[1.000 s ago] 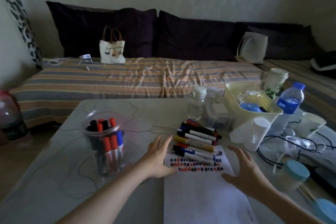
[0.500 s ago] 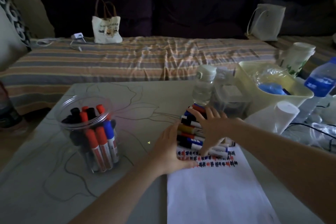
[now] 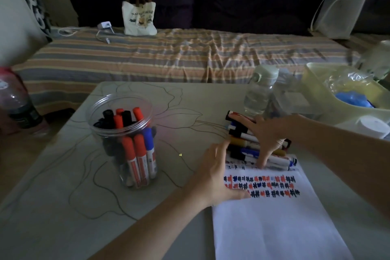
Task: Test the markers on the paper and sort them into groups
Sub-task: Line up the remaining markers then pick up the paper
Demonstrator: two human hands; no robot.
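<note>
Red, blue and black test scribbles are filling three rows on the white paper sheet (image 3: 274,217) at the table's near edge, so testing looks well along; sorting is unfinished, with markers standing in the clear plastic jar (image 3: 123,141). The right hand (image 3: 267,135), fingers spread, is pressing the pile of loose markers (image 3: 244,148) at the sheet's far end; the left hand (image 3: 215,177), open, is touching paper and pile.

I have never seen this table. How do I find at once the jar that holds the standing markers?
Start from the grey table in front of the striped bed. On its left half, apart from the paper and both hands, stands a clear plastic jar. It alone holds markers upright, with red, black and blue caps; the other markers lie flat in a pile.
</note>
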